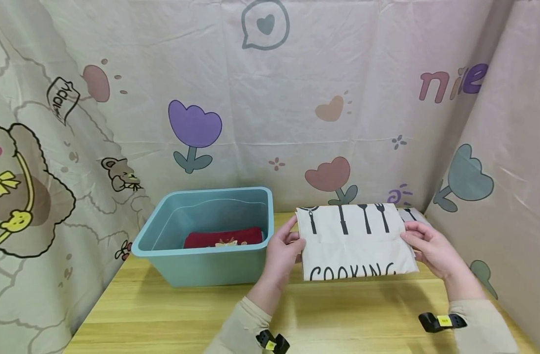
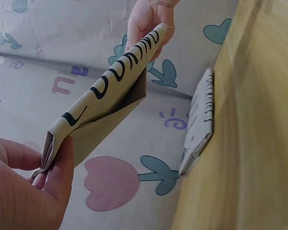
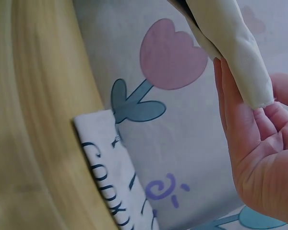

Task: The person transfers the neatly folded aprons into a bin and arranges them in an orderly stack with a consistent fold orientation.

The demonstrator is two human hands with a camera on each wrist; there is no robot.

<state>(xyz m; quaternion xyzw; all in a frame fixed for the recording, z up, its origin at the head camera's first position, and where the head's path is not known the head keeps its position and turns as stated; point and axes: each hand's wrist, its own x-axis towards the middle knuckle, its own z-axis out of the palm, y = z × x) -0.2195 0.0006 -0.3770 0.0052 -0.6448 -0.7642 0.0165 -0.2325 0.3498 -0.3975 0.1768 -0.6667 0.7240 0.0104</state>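
Note:
A folded white cloth, printed with black kitchen utensils and the word COOKING, is held up over the table by both hands. My left hand pinches its left edge, thumb in front and fingers behind. At the opposite edge my right hand grips it the same way. Seen in the left wrist view, the folded cloth is layered, with a loose flap hanging open underneath. A second folded white cloth with similar print lies on the table, mostly hidden behind the held one in the head view.
A blue-green plastic bin stands on the wooden table left of the hands. Inside it lies a dark red folded fabric with a light-coloured design. A patterned curtain hangs behind the table and along both sides.

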